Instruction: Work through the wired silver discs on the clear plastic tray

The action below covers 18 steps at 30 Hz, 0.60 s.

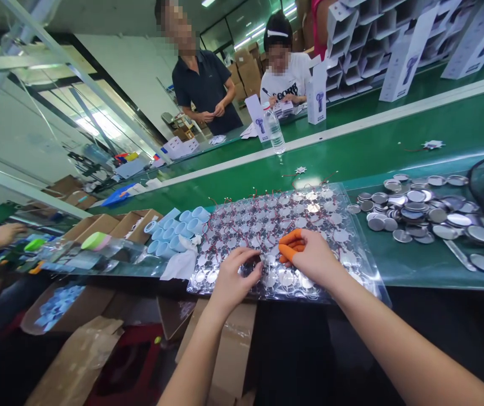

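Observation:
My left hand [233, 276] rests at the near edge of a clear plastic sheet [362, 265], its fingertips curled down onto the sheet. Under that plastic lie many star-shaped metal pieces with thin red wires [267, 217]. My right hand [305, 254] sits close beside the left, on the sheet, with orange finger cots on its curled fingers. Whether either hand pinches a small piece is hidden by the fingers. To the right of the sheet lies a loose pile of round metal discs [419, 214].
The sheet lies on a green conveyor belt [394, 135]. Pale blue cylindrical cups [178, 231] stand in and beside a cardboard box [92, 228] on the left. A water bottle [274, 131] stands beyond the belt. Two co-workers [203, 84] [286, 79] work across it.

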Available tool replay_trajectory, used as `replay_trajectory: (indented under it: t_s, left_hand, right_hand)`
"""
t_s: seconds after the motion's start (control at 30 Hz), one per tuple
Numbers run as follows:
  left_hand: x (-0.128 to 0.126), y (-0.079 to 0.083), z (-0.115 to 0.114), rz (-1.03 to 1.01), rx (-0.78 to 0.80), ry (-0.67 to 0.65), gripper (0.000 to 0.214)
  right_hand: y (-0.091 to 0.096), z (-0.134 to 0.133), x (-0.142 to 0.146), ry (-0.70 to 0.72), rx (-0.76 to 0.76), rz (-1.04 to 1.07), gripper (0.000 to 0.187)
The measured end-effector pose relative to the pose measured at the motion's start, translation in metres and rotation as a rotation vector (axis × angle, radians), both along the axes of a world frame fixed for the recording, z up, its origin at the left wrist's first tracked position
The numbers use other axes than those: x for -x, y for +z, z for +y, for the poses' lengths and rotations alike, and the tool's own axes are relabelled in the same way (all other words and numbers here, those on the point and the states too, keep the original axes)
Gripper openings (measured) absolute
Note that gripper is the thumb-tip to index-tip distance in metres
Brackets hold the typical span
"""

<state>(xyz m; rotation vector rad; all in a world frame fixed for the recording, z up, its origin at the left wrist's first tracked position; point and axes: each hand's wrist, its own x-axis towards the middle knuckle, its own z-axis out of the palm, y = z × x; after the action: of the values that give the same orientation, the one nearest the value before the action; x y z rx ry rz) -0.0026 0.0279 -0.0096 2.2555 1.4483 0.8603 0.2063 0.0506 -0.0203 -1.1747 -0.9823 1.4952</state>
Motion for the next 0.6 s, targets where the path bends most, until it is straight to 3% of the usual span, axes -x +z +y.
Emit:
replay_trajectory:
  t_s: [0.33, 0.6]
  left_hand:
    - [0.003, 0.006, -0.008, 0.225, -0.008, -0.109, 0.036]
    - [-0.001, 0.007, -0.007, 0.216, -0.007, -0.101, 0.037]
  right_hand:
    - [-0.012, -0.001, 0.007, 0.023, -0.095, -0.213, 0.011]
    - [-0.017, -0.001, 0.013, 0.016, -0.099, -0.23, 0.01]
